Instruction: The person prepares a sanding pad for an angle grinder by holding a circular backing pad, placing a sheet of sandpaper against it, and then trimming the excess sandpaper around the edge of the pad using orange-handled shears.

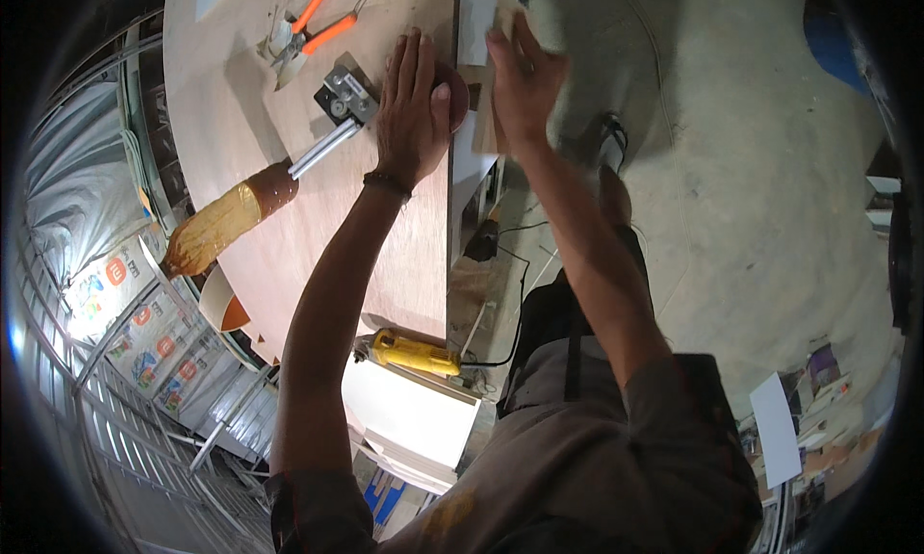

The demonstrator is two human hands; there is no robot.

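My left hand (412, 111) lies flat on the plywood tabletop (385, 265) near its right edge, fingers stretched out. Partly under its thumb side is a round reddish-brown disc (460, 100). Just beyond that edge, my right hand (527, 87) is closed on a pale wooden piece (504, 15), slightly blurred; the palm hides part of it. A tan wooden strip (484, 121) shows below the right hand, and I cannot tell whether it is the same piece. Left of my left hand sits a metal fitting (346, 94) with two silver rods.
Orange-handled shears (318, 32) lie on the far tabletop. An amber bottle (217, 229) lies at the left edge. A yellow angle grinder (414, 354) with a black cord rests at the near edge, above white panels (414, 410). Concrete floor (751, 198) spreads to the right.
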